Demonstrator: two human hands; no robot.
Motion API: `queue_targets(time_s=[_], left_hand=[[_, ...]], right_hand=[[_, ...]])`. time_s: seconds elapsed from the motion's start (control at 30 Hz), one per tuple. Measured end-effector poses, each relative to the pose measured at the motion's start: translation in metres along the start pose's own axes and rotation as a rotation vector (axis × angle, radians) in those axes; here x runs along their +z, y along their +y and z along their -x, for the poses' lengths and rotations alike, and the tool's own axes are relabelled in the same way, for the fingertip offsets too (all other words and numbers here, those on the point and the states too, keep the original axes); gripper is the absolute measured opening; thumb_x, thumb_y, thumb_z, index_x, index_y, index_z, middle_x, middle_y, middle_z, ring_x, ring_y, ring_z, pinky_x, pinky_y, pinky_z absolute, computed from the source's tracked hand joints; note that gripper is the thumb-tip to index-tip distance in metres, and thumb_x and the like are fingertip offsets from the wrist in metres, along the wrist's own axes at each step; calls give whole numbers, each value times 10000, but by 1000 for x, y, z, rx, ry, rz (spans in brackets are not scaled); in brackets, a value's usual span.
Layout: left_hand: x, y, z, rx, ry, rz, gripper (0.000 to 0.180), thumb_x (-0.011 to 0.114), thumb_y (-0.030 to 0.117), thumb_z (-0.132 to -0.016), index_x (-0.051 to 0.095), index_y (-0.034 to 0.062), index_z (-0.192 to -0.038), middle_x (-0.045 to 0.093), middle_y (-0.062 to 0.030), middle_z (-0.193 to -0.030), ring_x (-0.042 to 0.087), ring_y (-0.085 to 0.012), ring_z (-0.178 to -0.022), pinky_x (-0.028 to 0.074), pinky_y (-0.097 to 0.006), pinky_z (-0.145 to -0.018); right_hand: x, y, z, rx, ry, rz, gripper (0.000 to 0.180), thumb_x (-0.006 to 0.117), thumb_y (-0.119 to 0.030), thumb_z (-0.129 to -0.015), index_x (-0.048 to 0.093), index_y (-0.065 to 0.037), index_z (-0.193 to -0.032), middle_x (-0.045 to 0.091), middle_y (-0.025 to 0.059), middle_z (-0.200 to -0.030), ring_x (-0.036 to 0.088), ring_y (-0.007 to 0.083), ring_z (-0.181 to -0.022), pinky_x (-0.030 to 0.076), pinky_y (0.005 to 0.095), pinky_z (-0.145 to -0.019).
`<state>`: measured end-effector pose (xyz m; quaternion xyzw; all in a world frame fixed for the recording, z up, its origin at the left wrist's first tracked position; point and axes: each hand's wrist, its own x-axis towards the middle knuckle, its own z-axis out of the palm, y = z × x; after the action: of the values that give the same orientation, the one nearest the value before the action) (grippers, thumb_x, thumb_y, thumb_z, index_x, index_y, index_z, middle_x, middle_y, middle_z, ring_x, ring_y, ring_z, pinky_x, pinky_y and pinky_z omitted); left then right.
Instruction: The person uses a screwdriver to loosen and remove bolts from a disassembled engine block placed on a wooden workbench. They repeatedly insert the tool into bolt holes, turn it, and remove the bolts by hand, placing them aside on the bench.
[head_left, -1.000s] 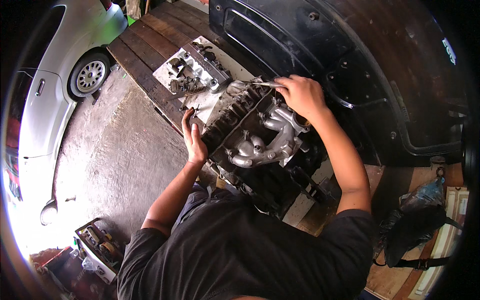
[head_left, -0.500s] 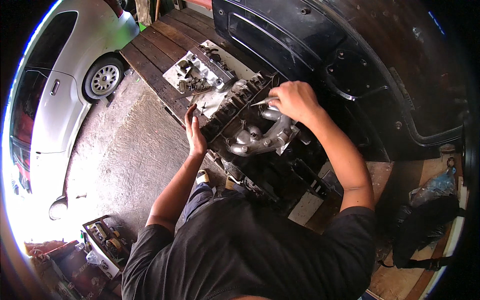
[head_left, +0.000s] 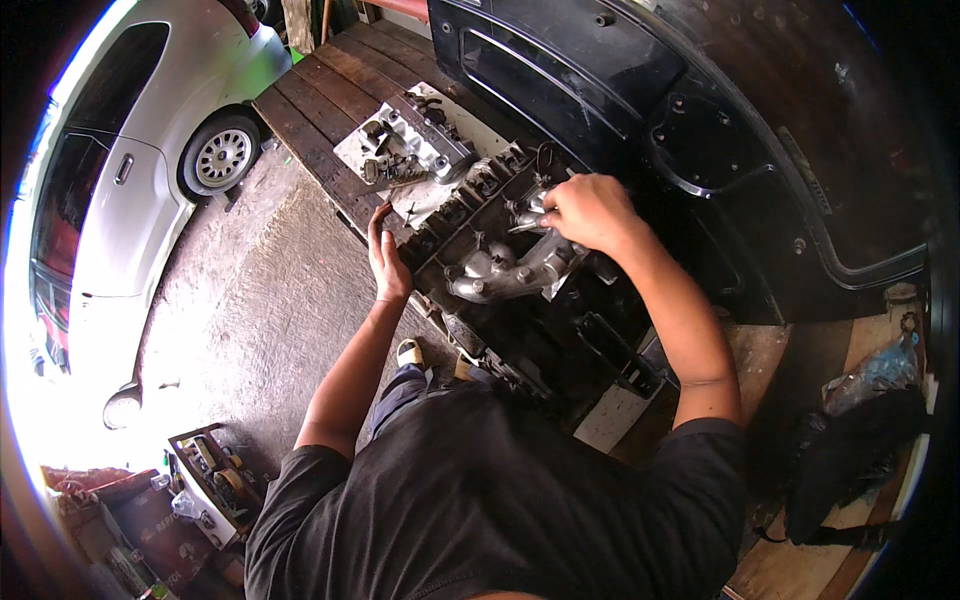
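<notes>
Fingers of right hand (head_left: 590,212) clenched atop grey manifold (head_left: 510,268); left hand (head_left: 386,257) flat, released, beside engine block (head_left: 500,300).

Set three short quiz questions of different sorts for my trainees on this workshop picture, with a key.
1. True or false: the left hand rests at the edge of the dark engine block.
2. What does the right hand touch? A) the silver manifold B) the white car C) the black bag
3. Fill in: the separate metal part lies on a wooden ____.

Key: 1 true; 2 A; 3 bench.
</notes>
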<state>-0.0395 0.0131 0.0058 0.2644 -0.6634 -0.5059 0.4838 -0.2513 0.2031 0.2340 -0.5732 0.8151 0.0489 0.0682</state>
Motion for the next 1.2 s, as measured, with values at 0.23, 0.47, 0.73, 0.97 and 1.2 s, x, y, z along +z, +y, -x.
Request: queue_targets(time_s=[0.23,0.47,0.73,0.97,1.2], left_hand=[[-1,4,1,34,4,-1,546,385,375,-994,506,-22,-1348,528,-188,-1381,382,-323,-1403,228,-423,-1174],[-1,10,1,33,-5,-9,546,391,374,-988,504,-18,-1351,525,-185,-1385,367,-334,-1416,222,-433,-1177],[-1,13,1,41,5,-21,552,378,383,-992,501,-19,-1350,526,-195,-1382,361,-344,-1422,218,-443,-1179],[-1,9,2,61,22,12,539,385,366,-989,512,-23,-1339,531,-184,-1377,366,-334,-1417,207,-439,-1184],[0,10,0,64,8,-19,523,377,332,-979,510,-23,-1340,529,-183,-1382,361,-333,-1423,204,-436,-1185]], right_hand=[[19,3,-13,-80,304,26,206,701,-324,-861,746,-124,-881,723,137,-815,721,313,-813,558,432,-703],[13,-9,-5,-190,-1,318,70,706,-153,-765,737,-92,-753,728,127,-789,731,284,-778,565,393,-648],[12,-14,-26,-351,143,360,79,679,-167,-783,732,-115,-756,719,112,-760,723,257,-754,554,387,-644],[11,1,-7,-209,302,46,216,722,-351,-838,746,-149,-910,706,94,-794,696,288,-798,530,413,-725],[8,-12,-34,-263,-79,450,258,780,-340,-761,741,-117,-883,713,96,-764,711,268,-830,536,410,-723]])
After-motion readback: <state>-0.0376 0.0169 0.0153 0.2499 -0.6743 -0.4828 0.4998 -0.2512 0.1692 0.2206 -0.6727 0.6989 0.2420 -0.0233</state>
